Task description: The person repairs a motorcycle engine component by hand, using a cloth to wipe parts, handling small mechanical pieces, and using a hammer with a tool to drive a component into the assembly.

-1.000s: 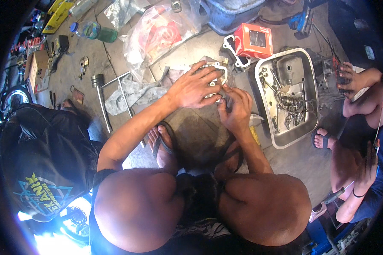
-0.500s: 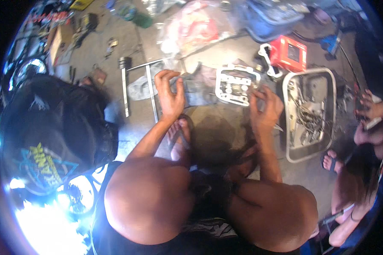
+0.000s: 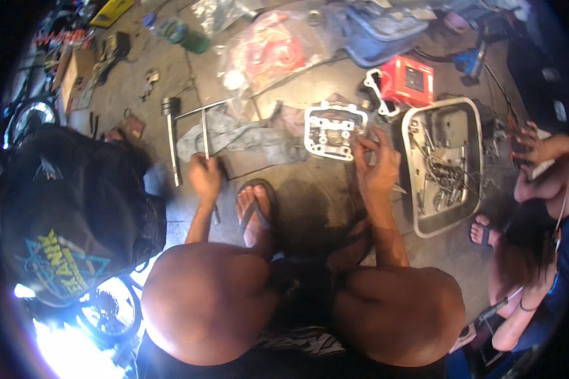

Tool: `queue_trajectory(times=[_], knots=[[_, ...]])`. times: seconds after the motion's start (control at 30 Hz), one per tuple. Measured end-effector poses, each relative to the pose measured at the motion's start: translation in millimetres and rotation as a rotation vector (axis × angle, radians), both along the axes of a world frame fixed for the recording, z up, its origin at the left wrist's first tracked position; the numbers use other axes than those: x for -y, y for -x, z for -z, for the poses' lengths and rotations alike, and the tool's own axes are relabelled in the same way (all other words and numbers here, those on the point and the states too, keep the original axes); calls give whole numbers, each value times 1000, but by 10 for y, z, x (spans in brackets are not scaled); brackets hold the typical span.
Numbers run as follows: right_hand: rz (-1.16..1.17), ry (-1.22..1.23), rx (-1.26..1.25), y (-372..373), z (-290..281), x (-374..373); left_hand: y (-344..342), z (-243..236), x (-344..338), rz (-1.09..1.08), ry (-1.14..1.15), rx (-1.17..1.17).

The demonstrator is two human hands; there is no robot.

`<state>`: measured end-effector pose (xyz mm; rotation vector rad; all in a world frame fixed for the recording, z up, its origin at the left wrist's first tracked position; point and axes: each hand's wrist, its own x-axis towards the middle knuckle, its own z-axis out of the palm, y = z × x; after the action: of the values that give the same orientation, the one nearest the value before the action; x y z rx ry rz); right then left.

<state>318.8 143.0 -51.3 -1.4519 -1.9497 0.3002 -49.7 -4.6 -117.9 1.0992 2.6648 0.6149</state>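
My left hand (image 3: 204,181) is closed around the shaft of a T-handle wrench (image 3: 205,132), whose crossbar points away from me over a grey rag. Ahead of me on the floor, right of centre, lies a silver engine cylinder head (image 3: 336,131) with a pale rim and several round holes. My right hand (image 3: 377,165) has its bent fingers and thumb closed on the right edge of this part; the exact contact is partly hidden by the fingers. The grey rag (image 3: 259,139) spreads between the wrench and the cylinder head.
A long socket wrench (image 3: 172,142) lies left of the T-handle. At right stand a metal tray (image 3: 413,208) of loose parts, a red box (image 3: 406,82) and a white gasket-like piece (image 3: 374,85). A black bag (image 3: 76,208) is at left. A co-worker's hand (image 3: 531,148) is at far right.
My left hand was raised and open near the rag; it has come down and left and closed on the T-handle wrench. My right hand stays at the cylinder head. The view has shifted slightly.
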Motion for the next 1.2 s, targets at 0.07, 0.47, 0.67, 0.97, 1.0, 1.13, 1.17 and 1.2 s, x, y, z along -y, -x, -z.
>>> queue_trajectory(times=[0.07,0.47,0.67,0.97,1.0,1.13,1.17,1.2], knots=[[-32,24,-40,10,0,-14,-65,-248,79,-116,-76,272],[-45,458,-77,-159,-317,-6,-1216,-1500,-871,682,-527,580],[-393,792,-294,-456,-496,-128,-1816,-1671,-1210,987,-226,782],[-509,1021,-780,-656,-364,-131,-2152,-969,-1025,1001,-226,893],[-449,964,-674,-612,-385,-103,-2157,-933,-1010,1000,-231,912],[-219,1082,-751,-535,-345,-81,-2155,-849,-1071,1054,-278,856],[-197,1068,-715,-531,-324,-56,-2136,-865,-1065,1069,-263,857],[-177,1052,-679,-514,-318,-52,-2101,-899,-1078,1084,-251,856]])
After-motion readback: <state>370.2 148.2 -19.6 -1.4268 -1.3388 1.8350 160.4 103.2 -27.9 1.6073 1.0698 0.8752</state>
